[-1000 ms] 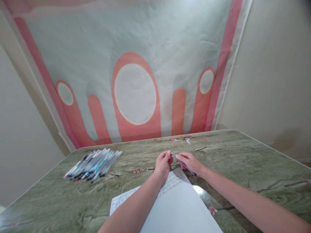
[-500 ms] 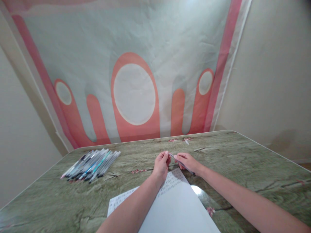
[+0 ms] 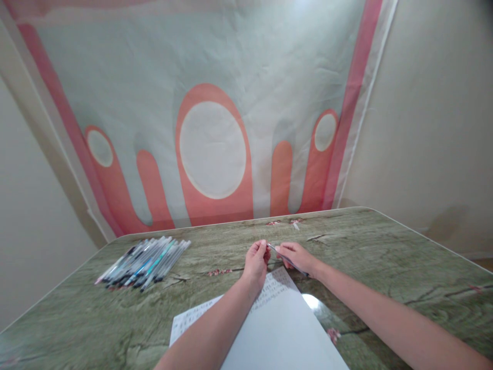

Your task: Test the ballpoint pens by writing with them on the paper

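A slim dark grey pen (image 3: 296, 266) slants between my two hands above the top of the written sheet. My right hand (image 3: 298, 254) is closed around its middle, and the rear end sticks out below the palm toward the wrist. At the pen's front end, the fingertips of my left hand (image 3: 254, 261) are pinched together; whether a cap sits between them is too small to tell. Under my left forearm lies white paper (image 3: 285, 329) with rows of handwriting near its top and a blank lower part. Another written sheet (image 3: 188, 317) shows left of that forearm.
A pile of pens (image 3: 148, 262), mostly clear and grey with some blue and teal, lies at the left of the wood-patterned table (image 3: 385, 257). A shiny glare patch (image 3: 313, 303) is right of the paper. Behind the table hangs a pink-and-grey printed cloth (image 3: 246, 67).
Hardly anything differs. Both hands keep the same hold on the pen, and the view has shifted only very slightly.
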Demonstrator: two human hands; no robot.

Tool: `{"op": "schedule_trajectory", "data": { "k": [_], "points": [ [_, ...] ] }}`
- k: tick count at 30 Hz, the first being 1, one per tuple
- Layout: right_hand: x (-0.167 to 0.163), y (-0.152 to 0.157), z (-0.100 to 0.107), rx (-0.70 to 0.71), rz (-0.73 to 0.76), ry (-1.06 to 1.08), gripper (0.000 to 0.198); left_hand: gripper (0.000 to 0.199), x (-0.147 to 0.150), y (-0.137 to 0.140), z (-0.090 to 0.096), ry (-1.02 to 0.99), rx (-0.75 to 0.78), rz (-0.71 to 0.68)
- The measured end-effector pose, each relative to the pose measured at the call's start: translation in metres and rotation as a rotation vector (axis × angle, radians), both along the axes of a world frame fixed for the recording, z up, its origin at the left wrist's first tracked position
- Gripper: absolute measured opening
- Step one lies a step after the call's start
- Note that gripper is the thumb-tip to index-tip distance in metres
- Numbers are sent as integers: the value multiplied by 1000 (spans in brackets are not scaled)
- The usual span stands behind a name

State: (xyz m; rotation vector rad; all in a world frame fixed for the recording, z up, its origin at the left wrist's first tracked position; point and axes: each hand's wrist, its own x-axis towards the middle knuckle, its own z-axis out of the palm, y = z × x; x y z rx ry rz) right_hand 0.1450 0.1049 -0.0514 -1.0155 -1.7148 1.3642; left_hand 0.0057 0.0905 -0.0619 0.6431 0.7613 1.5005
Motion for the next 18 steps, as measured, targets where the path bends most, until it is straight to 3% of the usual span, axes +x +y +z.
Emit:
{"op": "schedule_trajectory", "data": {
  "k": [9, 15, 18],
  "points": [
    [3, 1, -2, -16, 27, 22, 34, 30, -8, 6, 1, -39, -35, 64],
    [-1, -3, -3, -78, -105, 250, 32, 30, -7, 2, 2, 62, 7, -36],
    [-2, -4, -1, -46, -178, 258, 28, 31, -4, 1, 2, 123, 4, -51]
  ]
}}
